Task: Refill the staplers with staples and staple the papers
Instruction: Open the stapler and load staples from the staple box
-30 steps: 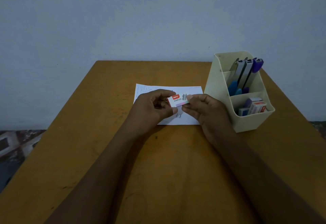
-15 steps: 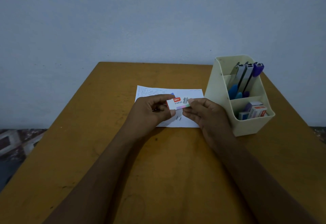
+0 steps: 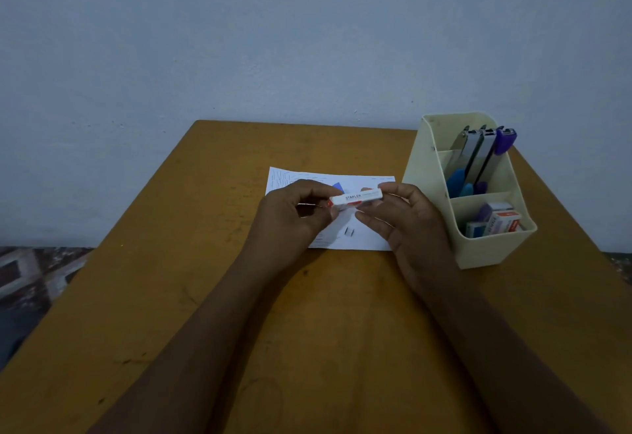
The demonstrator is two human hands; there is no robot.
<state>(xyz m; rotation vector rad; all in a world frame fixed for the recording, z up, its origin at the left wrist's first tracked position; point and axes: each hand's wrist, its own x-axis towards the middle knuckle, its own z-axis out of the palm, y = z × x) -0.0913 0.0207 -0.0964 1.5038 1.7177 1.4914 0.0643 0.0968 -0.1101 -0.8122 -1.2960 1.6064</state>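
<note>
Both hands hold a small staple box (image 3: 355,198) just above the sheet of paper (image 3: 369,240) on the desk (image 3: 171,296). The left hand (image 3: 294,218) grips its left end with curled fingers. The right hand (image 3: 410,225) pinches the right end. A short strip of staples (image 3: 349,231) lies on the paper. Beside it, a cream organizer (image 3: 427,173) holds staplers (image 3: 475,156) at the back (more staple boxes (image 3: 497,223) in front).

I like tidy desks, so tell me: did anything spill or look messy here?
Yes. A little clump of loose staples lies on the paper, just below the staples box that the left hand and right hand hold. It looks spilled from the box, though I cannot be sure.
</note>
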